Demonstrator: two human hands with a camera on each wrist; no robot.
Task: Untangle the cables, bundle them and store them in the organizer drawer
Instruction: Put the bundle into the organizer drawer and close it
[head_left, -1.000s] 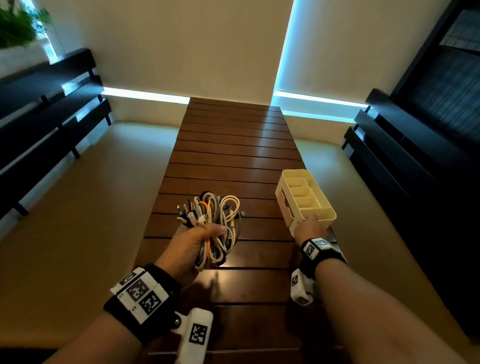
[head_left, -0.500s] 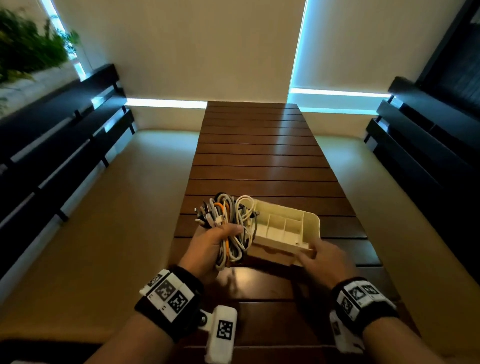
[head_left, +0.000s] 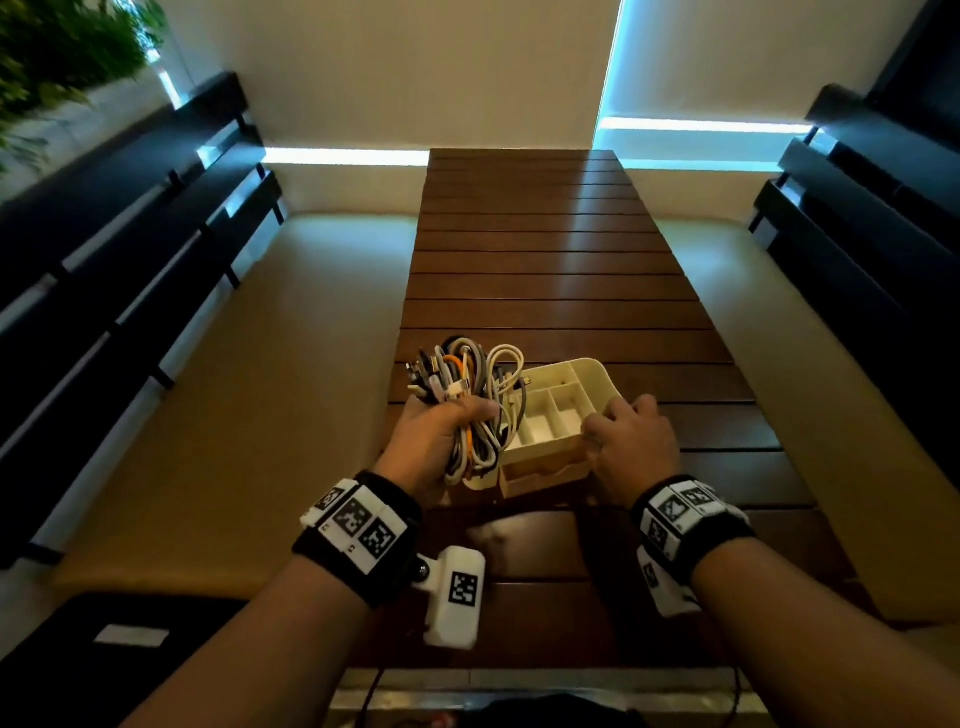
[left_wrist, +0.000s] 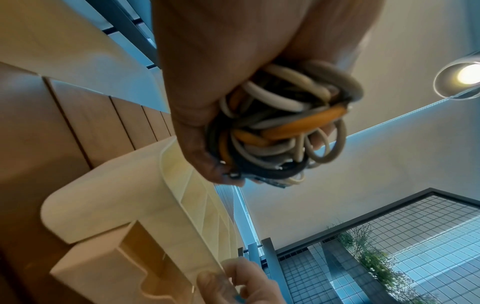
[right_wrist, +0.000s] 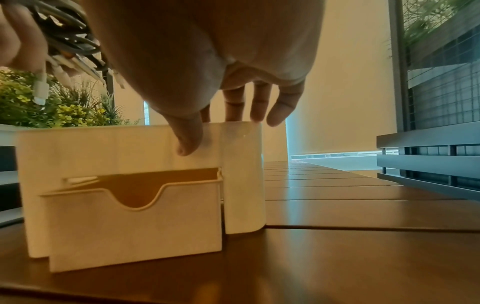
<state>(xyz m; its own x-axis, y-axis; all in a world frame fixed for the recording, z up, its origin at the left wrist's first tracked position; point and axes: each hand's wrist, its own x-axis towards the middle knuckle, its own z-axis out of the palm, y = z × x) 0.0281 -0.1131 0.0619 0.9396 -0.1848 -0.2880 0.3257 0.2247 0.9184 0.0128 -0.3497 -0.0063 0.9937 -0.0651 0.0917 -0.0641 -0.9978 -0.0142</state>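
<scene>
Cables (head_left: 470, 395), a tangled fistful clenched in left hand (head_left: 439, 441) above organizer (head_left: 550, 431) on table (head_left: 545, 260). Right hand (head_left: 631, 447) pinching organizer's rim. Possibly snagging on dividers; plug ends dangling loose.

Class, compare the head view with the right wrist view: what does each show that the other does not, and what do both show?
Only the head view shows the organizer's divided top compartments and both wrist bands.

Only the right wrist view shows the drawer's scooped front, slightly open, and the right hand's thumb on the organizer's front wall.

Both show the slatted table, the cable tangle gripped in the left hand, and plants.
</scene>
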